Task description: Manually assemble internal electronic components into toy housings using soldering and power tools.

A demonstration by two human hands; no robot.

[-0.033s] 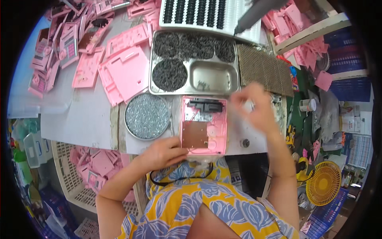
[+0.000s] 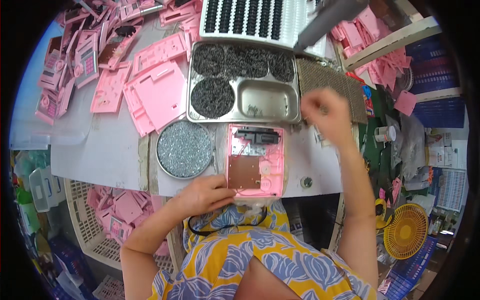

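A pink plastic calculator case (image 2: 280, 172) lies open before me at the table's front edge. Inside it are a brown circuit board (image 2: 243, 172), a black part (image 2: 257, 136) and thin wires. My left hand (image 2: 204, 194) grips the case's lower left corner with bent fingers. Over the right rim of a metal tray (image 2: 200, 119), beside a brown woven mat (image 2: 332, 87), my right hand (image 2: 327, 112) is raised, its curled fingers smeared by motion; whether they hold anything is unclear. Left of the case sits a round dish (image 2: 184, 149) full of small shiny metal pieces.
Small dark parts (image 2: 212, 96) fill several tray compartments. Behind stands a white rack (image 2: 295, 40) with rows of black pieces, a dark tool (image 2: 330, 25) hanging above. Pink case parts (image 2: 155, 95) pile up left. A small round metal piece (image 2: 306, 182) lies right.
My right hand has moved away from me and slightly right, toward the mat. My left hand stays at the case, which sits a few pixels lower in the picture.
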